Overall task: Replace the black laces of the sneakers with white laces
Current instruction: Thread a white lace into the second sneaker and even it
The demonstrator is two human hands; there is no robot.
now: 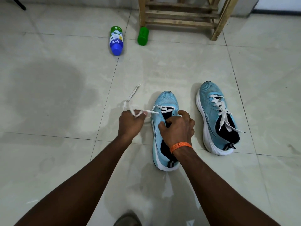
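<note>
Left of centre, the left hand [130, 121] has its grip closed round the bunched white lace [131, 97], which is drawn taut from the lowest eyelets of the centre sneaker [164, 101]. The right hand [179, 128] clamps that shoe's upper beside the tongue. Too hard a pull could leave the ends uneven or drag the lace out. The right-hand sneaker [210, 98] is already laced white.

Only one word could be read. It was "nycil", in white letters on the blue part of a bottle [116, 40] that lay on its side on the floor [48, 46]. From the head view the word was upside down. The green and white part of its label had print too small to read. A white mark on the side of the laced sneaker [210, 95] was too blurry to read.
</note>
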